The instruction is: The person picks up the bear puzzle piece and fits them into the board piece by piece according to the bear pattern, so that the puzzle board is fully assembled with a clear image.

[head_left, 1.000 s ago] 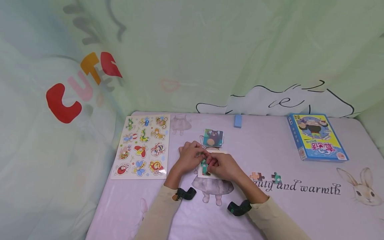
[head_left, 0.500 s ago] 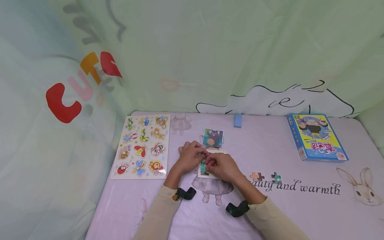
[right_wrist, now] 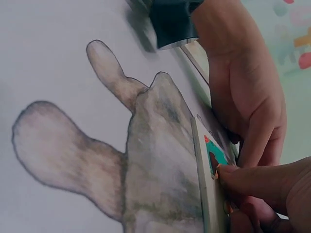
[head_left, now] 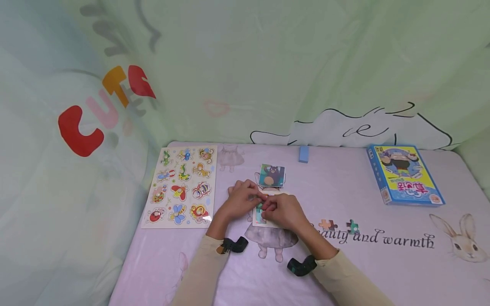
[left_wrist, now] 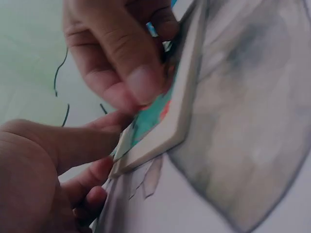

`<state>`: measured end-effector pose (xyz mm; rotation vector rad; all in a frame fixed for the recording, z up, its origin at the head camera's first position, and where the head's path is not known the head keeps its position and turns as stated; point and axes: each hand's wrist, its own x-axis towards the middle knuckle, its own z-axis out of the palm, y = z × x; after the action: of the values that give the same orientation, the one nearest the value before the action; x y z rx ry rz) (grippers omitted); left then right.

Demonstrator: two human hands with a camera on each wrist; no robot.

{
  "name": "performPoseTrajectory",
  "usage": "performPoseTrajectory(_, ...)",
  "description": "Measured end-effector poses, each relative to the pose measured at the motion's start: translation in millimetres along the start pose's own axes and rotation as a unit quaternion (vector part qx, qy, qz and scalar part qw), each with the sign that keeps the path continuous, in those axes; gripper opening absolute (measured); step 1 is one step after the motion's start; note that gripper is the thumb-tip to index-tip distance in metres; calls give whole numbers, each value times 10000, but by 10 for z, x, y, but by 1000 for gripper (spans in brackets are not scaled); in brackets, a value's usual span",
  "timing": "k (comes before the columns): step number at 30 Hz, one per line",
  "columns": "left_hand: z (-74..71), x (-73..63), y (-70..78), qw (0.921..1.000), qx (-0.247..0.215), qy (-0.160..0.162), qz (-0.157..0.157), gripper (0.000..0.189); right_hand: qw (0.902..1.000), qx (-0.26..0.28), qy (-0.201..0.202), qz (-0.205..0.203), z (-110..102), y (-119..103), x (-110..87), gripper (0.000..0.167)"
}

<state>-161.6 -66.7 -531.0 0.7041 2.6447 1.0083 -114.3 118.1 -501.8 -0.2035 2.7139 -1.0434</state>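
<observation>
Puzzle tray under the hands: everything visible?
The puzzle tray is a small board with a pale, wood-like rim around a teal printed area with reddish and dark patches. It appears flat on the table, just below the bear card in the head view. The left hand holds its edge; the right hand touches the print with its thumb. Hands hide much of it.

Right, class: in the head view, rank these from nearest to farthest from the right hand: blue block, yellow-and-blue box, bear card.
1. Bear card, just ahead, slightly left.
2. Blue block, farther back, slightly right.
3. Yellow-and-blue box, well over right.
</observation>
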Motion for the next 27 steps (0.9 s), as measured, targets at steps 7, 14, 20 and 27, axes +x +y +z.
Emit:
performPoseTrajectory(7, -103, -35, -74, 9974, -256, -446, 502, 28, 9999, 108, -65, -4, -49, 17, -15, 11)
performPoseTrajectory(14, -120, -39, -80, 9967, -195, -573, 549, 32, 9997, 181, -135, -105, -96, 80, -24, 8)
performPoseTrajectory(20, -111, -27, -45, 9976, -199, -493, 454, 31, 9993, 57, -59, -372, -79, 103, -15, 10)
performPoseTrajectory(27, -78, -58, -69, 9989, -66, -353, 307, 33, 9994, 48, 14, -355, -68, 98, -20, 15)
